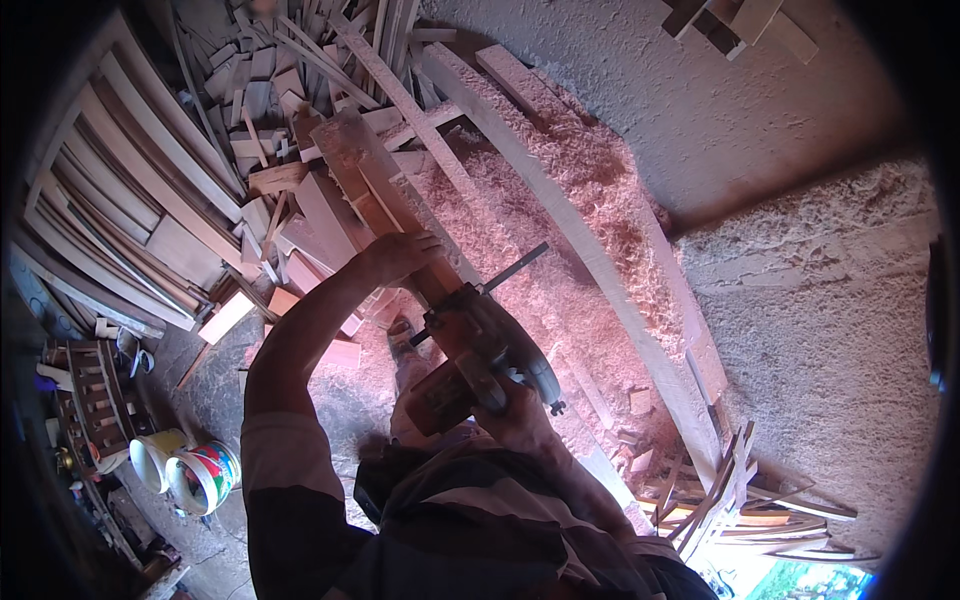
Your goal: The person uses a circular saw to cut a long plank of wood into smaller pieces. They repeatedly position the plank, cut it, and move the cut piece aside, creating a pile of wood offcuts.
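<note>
My right hand (pixel 512 408) grips the rear handle of a handheld circular saw (pixel 470 345), which has an orange-brown motor housing and a rounded grey guard. A thin metal guide bar (pixel 516 268) juts from the front of the saw. The saw rests at the near end of a wooden board (pixel 376 216). My left hand (pixel 402 256) lies across this board just ahead of the saw, fingers bent over its edge. Beneath the board runs a longer plank (pixel 345 140). The saw's blade is hidden from view.
Sawdust and shavings (pixel 540 310) cover the floor. Long beams (pixel 560 190) stretch along the right, near a rough wall (pixel 800 300). Offcuts (pixel 270 90) pile up ahead; boards (pixel 130 170) are stacked left. Two buckets (pixel 206 478) stand lower left, wood strips (pixel 740 500) lower right.
</note>
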`<action>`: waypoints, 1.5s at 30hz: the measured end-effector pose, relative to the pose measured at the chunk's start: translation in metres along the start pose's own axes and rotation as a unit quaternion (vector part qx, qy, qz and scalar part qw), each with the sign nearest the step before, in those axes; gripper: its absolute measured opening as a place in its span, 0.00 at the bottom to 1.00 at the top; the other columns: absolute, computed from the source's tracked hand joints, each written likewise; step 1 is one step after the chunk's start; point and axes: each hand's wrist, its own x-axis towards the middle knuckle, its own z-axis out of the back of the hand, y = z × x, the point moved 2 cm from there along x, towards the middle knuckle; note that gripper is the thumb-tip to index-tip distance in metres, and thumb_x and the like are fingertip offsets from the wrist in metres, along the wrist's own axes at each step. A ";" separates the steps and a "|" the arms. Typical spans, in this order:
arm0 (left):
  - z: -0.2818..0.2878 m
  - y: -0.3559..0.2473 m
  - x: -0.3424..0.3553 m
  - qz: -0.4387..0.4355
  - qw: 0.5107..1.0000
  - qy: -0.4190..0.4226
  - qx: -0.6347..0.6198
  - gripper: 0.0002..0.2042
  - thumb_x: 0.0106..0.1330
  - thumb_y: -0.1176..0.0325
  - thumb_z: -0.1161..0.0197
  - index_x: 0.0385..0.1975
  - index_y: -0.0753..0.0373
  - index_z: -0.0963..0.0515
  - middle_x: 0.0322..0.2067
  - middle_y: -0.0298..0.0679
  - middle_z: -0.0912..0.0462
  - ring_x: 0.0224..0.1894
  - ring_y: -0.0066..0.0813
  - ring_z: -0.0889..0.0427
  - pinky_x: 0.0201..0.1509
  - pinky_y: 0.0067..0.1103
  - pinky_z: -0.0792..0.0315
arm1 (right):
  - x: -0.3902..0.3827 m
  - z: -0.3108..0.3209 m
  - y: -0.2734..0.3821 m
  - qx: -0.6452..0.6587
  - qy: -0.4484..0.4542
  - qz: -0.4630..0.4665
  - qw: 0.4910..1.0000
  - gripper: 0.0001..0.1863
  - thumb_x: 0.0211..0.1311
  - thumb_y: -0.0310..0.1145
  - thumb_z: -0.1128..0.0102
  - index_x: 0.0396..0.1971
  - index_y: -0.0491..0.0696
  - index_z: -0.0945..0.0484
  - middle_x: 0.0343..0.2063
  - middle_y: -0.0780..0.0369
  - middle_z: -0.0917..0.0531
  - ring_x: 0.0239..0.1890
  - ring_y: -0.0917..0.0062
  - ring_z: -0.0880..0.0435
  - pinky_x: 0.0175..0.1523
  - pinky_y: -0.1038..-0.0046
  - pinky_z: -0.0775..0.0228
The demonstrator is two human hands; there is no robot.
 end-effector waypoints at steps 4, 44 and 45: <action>-0.001 0.019 -0.002 0.032 0.999 0.027 -0.001 0.48 0.41 0.55 0.17 0.66 0.59 0.34 0.66 0.38 0.29 0.70 0.36 0.31 0.70 0.28 0.27 | 0.014 -0.004 0.003 -0.012 -0.001 0.006 1.000 0.28 0.56 0.36 0.28 0.57 0.44 0.21 0.35 0.51 0.12 0.41 0.61 0.10 0.45 0.63 0.20; 0.016 0.151 -0.027 0.043 0.999 0.023 -0.016 0.48 0.41 0.57 0.18 0.66 0.59 0.33 0.67 0.41 0.29 0.71 0.40 0.31 0.72 0.30 0.30 | 0.145 -0.030 0.068 0.015 -0.008 0.022 1.000 0.23 0.55 0.37 0.28 0.50 0.45 0.20 0.28 0.50 0.14 0.35 0.56 0.11 0.39 0.60 0.21; 0.015 0.154 -0.027 0.042 0.999 0.030 -0.017 0.48 0.41 0.58 0.17 0.67 0.59 0.34 0.67 0.41 0.29 0.71 0.40 0.32 0.73 0.30 0.30 | 0.149 -0.030 0.069 0.017 -0.010 0.028 0.999 0.23 0.55 0.38 0.27 0.50 0.45 0.20 0.28 0.50 0.13 0.35 0.56 0.11 0.39 0.60 0.21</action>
